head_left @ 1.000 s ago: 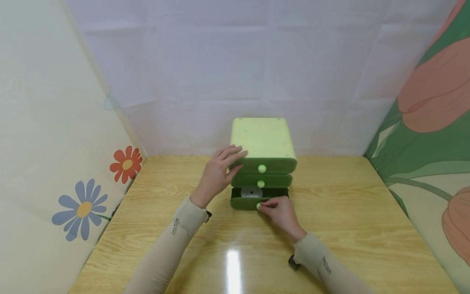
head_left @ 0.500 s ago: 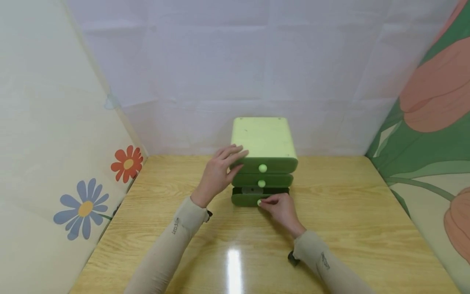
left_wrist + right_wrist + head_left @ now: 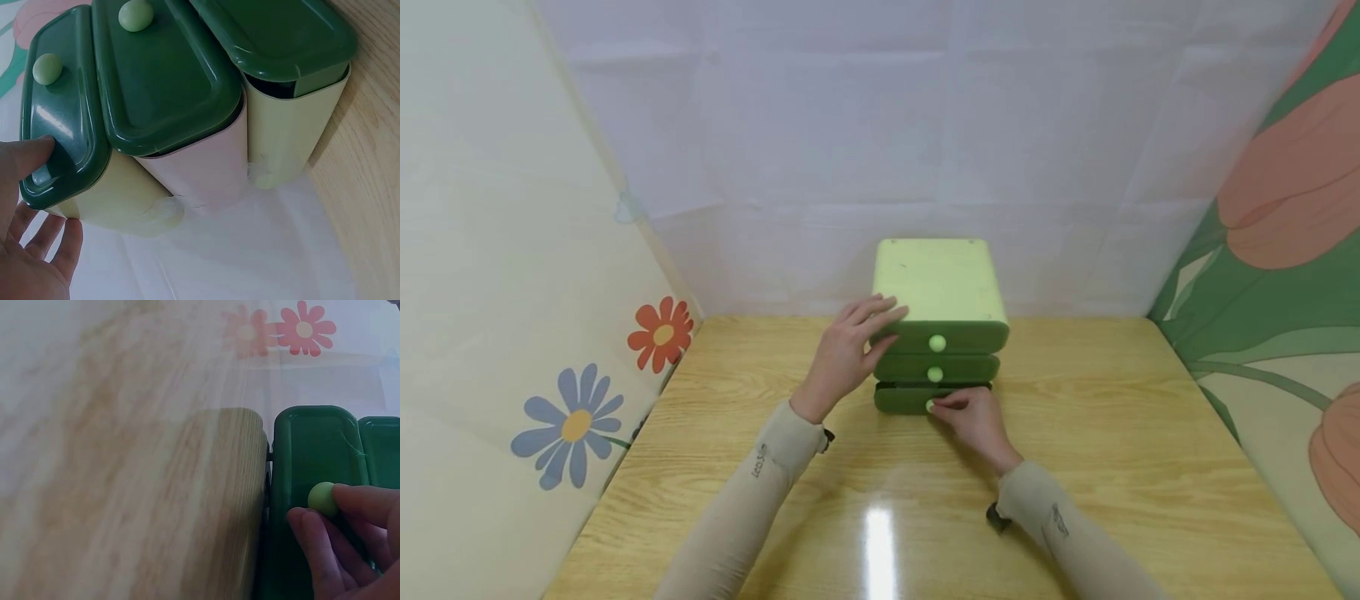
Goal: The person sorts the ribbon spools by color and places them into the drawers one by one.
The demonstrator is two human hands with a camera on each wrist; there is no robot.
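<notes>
A small drawer cabinet (image 3: 936, 279) with a pale green top and three dark green drawer fronts stands towards the back of the table. My left hand (image 3: 846, 346) holds its upper left front corner, fingers over the top and thumb on the top drawer (image 3: 65, 112). Low at the front, my right hand (image 3: 976, 423) pinches the round light green knob (image 3: 323, 499) of the bottom drawer (image 3: 895, 400) between thumb and fingers. That drawer sticks out slightly, with a narrow dark gap above its front. The middle drawer (image 3: 169, 75) sits nearly flush.
The wooden table (image 3: 760, 367) ends at a white sheet (image 3: 820, 150) just behind the cabinet. Flower-printed panels stand on both sides, with a blue flower (image 3: 576, 425) at left and a large pink tulip (image 3: 1292, 175) at right.
My right hand has pushed the bottom drawer inward, so its gap has narrowed and the grey disc inside is hidden now. The left hand has stayed on the cabinet corner.
</notes>
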